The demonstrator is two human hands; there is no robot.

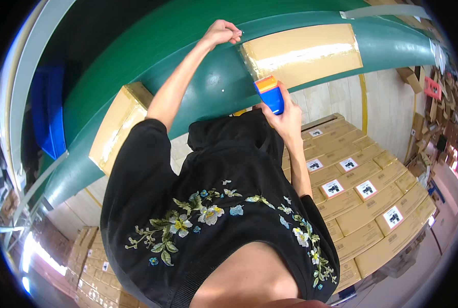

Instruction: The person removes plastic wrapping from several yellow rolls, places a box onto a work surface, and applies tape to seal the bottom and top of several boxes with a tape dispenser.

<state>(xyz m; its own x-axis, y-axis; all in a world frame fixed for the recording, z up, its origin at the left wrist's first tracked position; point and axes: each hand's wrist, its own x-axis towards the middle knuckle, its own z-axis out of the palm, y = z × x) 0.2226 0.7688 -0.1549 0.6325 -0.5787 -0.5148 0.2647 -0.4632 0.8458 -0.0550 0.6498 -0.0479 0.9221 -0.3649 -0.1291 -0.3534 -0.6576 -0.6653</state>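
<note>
My right hand [287,117] grips a blue and orange tape dispenser [271,97], with its toothed orange end pointing up toward a long cardboard box [306,53]. Shiny clear tape runs along the top of that box, which lies on a green conveyor belt [223,77]. Above the box's left end, my left hand [222,33] is raised with fingers pinched together. A tiny pale bit shows at its fingertips, too small to name. A second taped cardboard box [120,128] sits on the belt, beside my left elbow.
Stacked cartons with picture labels [352,205] stand to my right, close to my right arm. More stacked cartons [93,267] are at the lower left. A blue bin-like panel [50,113] and a curved metal rail [21,77] lie beyond the belt at left. A pink crate [433,88] is far right.
</note>
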